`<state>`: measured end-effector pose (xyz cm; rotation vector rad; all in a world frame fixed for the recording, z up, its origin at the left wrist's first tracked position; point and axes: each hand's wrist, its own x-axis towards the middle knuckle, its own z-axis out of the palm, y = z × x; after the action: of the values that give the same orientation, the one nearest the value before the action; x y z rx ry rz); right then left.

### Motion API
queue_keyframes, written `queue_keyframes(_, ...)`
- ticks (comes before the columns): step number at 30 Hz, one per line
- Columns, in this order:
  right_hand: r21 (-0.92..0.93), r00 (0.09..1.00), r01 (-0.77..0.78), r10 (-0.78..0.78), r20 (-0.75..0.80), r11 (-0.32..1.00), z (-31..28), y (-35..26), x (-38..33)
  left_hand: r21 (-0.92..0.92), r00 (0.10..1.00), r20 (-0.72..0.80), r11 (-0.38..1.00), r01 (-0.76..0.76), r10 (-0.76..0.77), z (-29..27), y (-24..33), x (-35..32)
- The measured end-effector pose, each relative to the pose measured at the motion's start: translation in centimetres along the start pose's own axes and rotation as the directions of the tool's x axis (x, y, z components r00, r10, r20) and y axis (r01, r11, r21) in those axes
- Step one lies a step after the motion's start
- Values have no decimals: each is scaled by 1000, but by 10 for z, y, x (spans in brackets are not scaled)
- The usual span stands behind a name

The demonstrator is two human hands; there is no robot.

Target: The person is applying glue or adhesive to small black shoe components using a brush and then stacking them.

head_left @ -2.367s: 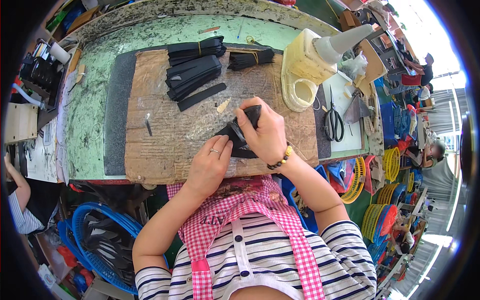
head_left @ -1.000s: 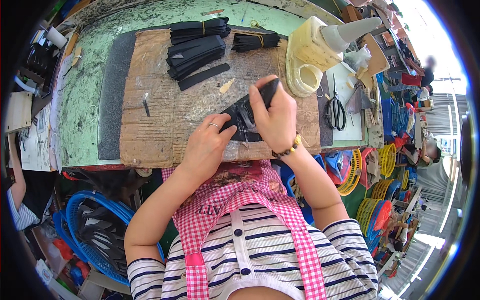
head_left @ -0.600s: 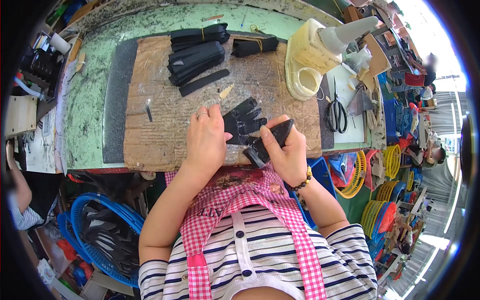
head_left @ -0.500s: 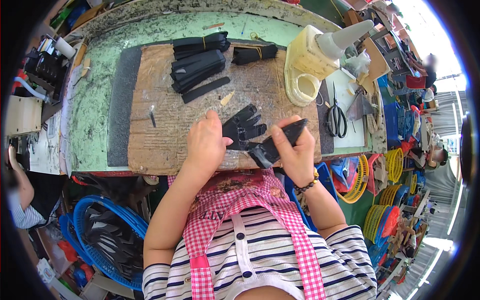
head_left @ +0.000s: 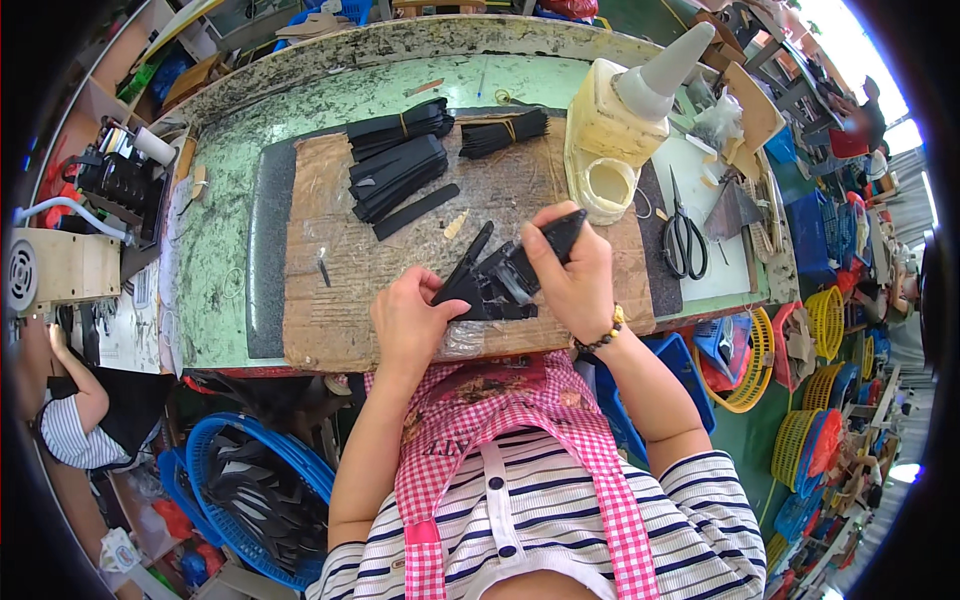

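Workpiece (head_left: 474, 298), black and thin with strip-like flaps, lies near the front edge of a worn cardboard sheet (head_left: 345, 255), one flap angled up from the rest. The person's left hand (head_left: 410, 310) pinches its left side between thumb and fingers. The right hand (head_left: 580, 275), a beaded bracelet (head_left: 603, 335) at its wrist, closes around a flat black tool (head_left: 560, 235), whose lower end overlaps the workpiece; whether the two touch cannot be told. A whitish sheen shows at the overlap. The workpiece looks light, limp and apt to fold, and the shiny areas may prove slippery or tacky; the drier left edge seems the best hold, pressed flat against the cardboard.

Beyond the hands lie a single black strip (head_left: 416, 212), a loose stack of strips (head_left: 400, 187) and two banded bundles, one larger (head_left: 400, 128), one smaller (head_left: 503, 134). A yellowish container (head_left: 615, 115) with a grey cone and an open cup stands to the right, near black-handled scissors (head_left: 684, 245).
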<state>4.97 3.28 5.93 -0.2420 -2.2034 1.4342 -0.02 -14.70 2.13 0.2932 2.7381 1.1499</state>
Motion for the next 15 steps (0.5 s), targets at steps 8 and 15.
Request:
queue_keyframes(8, -119, 994, 82, -71, 89, 990, 40, 13, 11, 138, 995, 91, 990, 15, -28, -6, 3, 11)
queue_keyframes(15, -110, 993, 52, -40, 107, 993, 43, -3, 22, 114, 997, 82, 993, 2, -11, -5, -1, 10)
